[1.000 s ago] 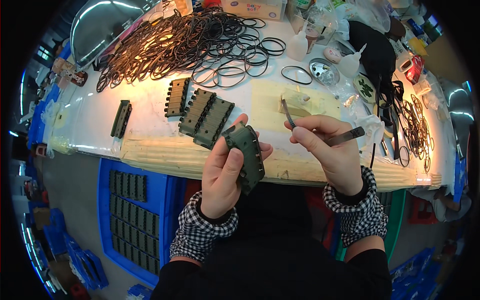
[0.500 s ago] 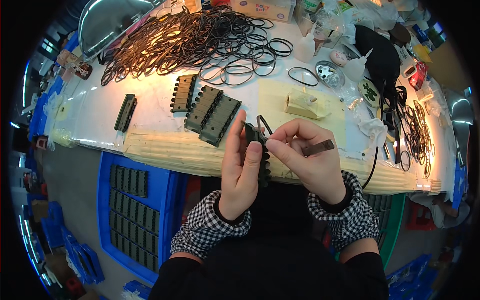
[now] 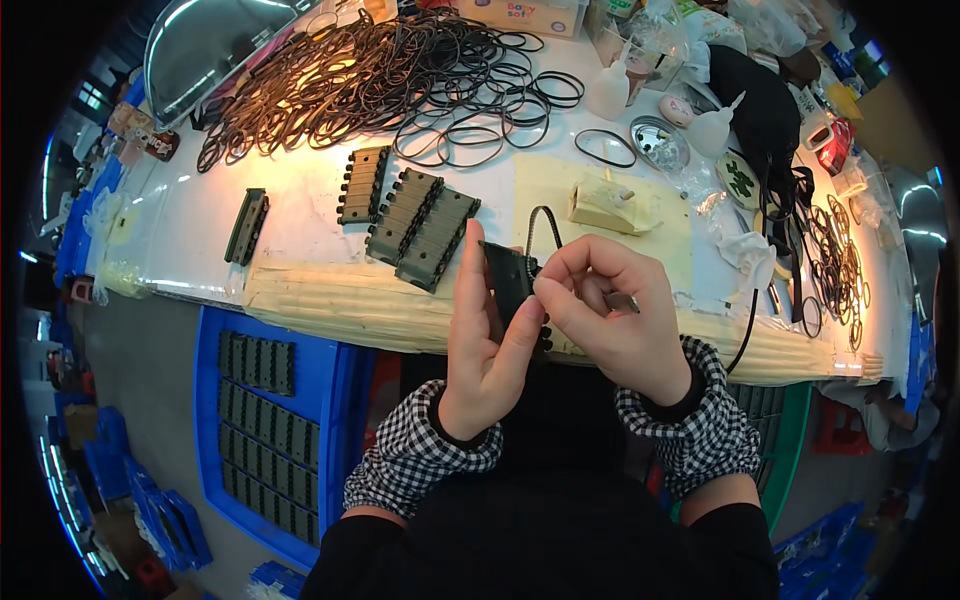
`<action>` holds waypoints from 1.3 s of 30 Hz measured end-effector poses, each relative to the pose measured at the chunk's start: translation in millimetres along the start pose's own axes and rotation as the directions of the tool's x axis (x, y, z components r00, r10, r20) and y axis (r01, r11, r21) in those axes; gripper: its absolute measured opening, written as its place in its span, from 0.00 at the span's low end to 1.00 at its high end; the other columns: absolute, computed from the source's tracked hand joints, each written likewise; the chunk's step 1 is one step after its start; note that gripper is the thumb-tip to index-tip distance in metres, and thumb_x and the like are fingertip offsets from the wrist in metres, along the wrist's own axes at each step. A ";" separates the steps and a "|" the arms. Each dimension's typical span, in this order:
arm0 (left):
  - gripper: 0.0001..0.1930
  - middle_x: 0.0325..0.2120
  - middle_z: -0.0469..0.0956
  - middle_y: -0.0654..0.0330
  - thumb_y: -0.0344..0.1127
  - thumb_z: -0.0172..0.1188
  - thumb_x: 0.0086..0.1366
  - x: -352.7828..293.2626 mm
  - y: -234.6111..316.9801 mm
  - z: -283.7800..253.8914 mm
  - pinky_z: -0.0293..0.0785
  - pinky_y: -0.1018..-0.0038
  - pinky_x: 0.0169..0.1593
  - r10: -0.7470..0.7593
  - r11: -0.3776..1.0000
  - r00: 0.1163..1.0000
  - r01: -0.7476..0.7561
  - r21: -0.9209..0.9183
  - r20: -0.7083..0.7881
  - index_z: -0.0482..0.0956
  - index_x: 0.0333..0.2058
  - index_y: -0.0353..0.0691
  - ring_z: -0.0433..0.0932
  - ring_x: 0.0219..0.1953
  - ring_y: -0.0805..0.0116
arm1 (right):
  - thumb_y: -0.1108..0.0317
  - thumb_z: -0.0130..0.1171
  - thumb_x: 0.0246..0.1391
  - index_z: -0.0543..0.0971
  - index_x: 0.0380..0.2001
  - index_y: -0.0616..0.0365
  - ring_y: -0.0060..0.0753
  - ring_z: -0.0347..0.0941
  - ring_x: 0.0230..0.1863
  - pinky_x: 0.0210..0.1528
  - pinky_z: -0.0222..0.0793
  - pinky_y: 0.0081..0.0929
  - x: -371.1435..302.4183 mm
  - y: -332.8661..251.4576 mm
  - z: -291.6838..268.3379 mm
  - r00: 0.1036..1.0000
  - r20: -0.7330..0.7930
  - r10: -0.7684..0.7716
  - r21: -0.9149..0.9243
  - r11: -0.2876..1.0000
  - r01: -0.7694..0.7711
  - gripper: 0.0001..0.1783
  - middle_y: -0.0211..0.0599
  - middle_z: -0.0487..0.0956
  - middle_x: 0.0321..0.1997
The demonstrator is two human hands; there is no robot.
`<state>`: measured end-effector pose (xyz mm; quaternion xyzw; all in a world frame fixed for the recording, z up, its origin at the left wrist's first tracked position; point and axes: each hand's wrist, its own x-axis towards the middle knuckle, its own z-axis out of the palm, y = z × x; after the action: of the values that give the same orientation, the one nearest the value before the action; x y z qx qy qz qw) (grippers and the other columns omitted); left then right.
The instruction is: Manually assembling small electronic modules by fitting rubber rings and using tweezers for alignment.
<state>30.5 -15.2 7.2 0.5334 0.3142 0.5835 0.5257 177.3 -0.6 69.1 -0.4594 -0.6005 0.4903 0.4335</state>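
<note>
My left hand [image 3: 480, 350] grips a flat dark green plastic part [image 3: 508, 275] between thumb and fingers, standing on edge just above the table's front edge. Along its right side runs a row of dark knobs. A thin black ring [image 3: 543, 213] arches up from that side. My right hand [image 3: 625, 325] pinches at the ring's lower end, its thumb and forefinger touching the part's knobbed edge. A small tool with a flat metal end [image 3: 625, 302] is tucked in the curled fingers of the same hand. The exact pinch point is hidden by the fingertips.
Similar green parts [image 3: 435, 240] lie left of my hands, with a single one [image 3: 247, 227] farther left. Behind is a heap of black rings [image 3: 370, 85]. A tape-wrapped block [image 3: 605, 205] sits right. Below the table, a blue tray [image 3: 207, 400] holds rows of parts.
The green part has turned so more of its flat face shows. The black ring stands higher and wider above it. The tool in my right hand has swung, showing less of its length.
</note>
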 end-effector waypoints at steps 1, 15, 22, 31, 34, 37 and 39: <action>0.38 0.58 0.60 0.49 0.22 0.48 0.67 -0.6 -1.0 -0.8 0.61 0.73 0.60 0.002 1.000 1.000 -0.002 0.007 -0.001 0.35 0.68 0.29 0.66 0.57 0.66 | 0.72 0.61 0.53 0.77 0.31 0.65 0.06 0.62 0.22 0.22 0.58 0.09 0.0 -0.4 -0.9 1.000 0.025 0.013 -0.027 1.000 -0.012 0.06 0.22 0.75 0.25; 0.42 0.49 0.64 0.48 0.24 0.57 0.60 1.0 -11.5 -3.9 0.65 0.70 0.54 0.187 0.888 0.982 -0.155 0.433 -0.031 0.40 0.67 0.27 0.67 0.48 0.60 | 0.71 0.60 0.55 0.77 0.31 0.64 0.06 0.58 0.19 0.20 0.53 0.11 2.2 9.3 0.7 0.999 0.034 0.032 0.111 0.993 -0.035 0.06 0.21 0.73 0.23; 0.43 0.49 0.63 0.46 0.25 0.59 0.60 -0.5 -9.5 -0.7 0.63 0.68 0.55 0.251 0.808 0.968 -0.206 0.553 -0.007 0.40 0.67 0.25 0.65 0.49 0.56 | 0.71 0.59 0.54 0.76 0.29 0.64 0.10 0.61 0.19 0.20 0.56 0.14 1.6 7.1 -4.9 0.997 0.032 0.066 0.014 0.998 -0.067 0.06 0.25 0.74 0.22; 0.44 0.48 0.62 0.45 0.24 0.59 0.59 -1.8 -8.7 2.0 0.63 0.68 0.55 0.226 0.821 0.974 -0.183 0.540 -0.013 0.41 0.67 0.25 0.65 0.49 0.56 | 0.73 0.61 0.43 0.74 0.25 0.63 0.23 0.68 0.19 0.24 0.65 0.22 8.2 -4.3 -16.3 0.984 0.154 -0.094 -0.211 0.970 0.125 0.07 0.33 0.73 0.19; 0.43 0.49 0.62 0.46 0.23 0.59 0.58 0.1 -7.0 1.8 0.64 0.68 0.54 0.240 0.789 0.971 -0.203 0.579 0.014 0.41 0.67 0.25 0.65 0.48 0.56 | 0.74 0.59 0.51 0.75 0.26 0.62 0.12 0.58 0.18 0.20 0.52 0.15 7.7 -6.2 -19.1 0.986 0.153 -0.062 -0.245 0.965 0.099 0.04 0.24 0.70 0.19; 0.43 0.49 0.63 0.47 0.23 0.58 0.58 3.3 -7.4 -1.7 0.64 0.68 0.54 0.231 0.799 0.973 -0.205 0.566 0.025 0.41 0.67 0.26 0.66 0.48 0.57 | 0.74 0.60 0.50 0.74 0.26 0.63 0.16 0.63 0.18 0.20 0.57 0.17 4.3 6.3 -8.5 0.962 0.095 -0.254 -0.363 0.892 0.271 0.05 0.29 0.71 0.19; 0.42 0.48 0.64 0.48 0.22 0.57 0.59 5.2 -9.5 -3.8 0.64 0.70 0.56 0.203 0.827 0.979 -0.185 0.531 0.025 0.41 0.67 0.26 0.66 0.51 0.58 | 0.74 0.61 0.50 0.76 0.28 0.63 0.21 0.67 0.20 0.21 0.61 0.20 5.7 3.4 -10.5 0.972 0.102 -0.212 -0.384 0.893 0.235 0.04 0.33 0.73 0.20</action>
<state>30.2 -7.2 -0.9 0.6774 0.4157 0.5328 0.2906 186.8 7.4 67.6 -0.4506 -0.7477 0.3197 0.3684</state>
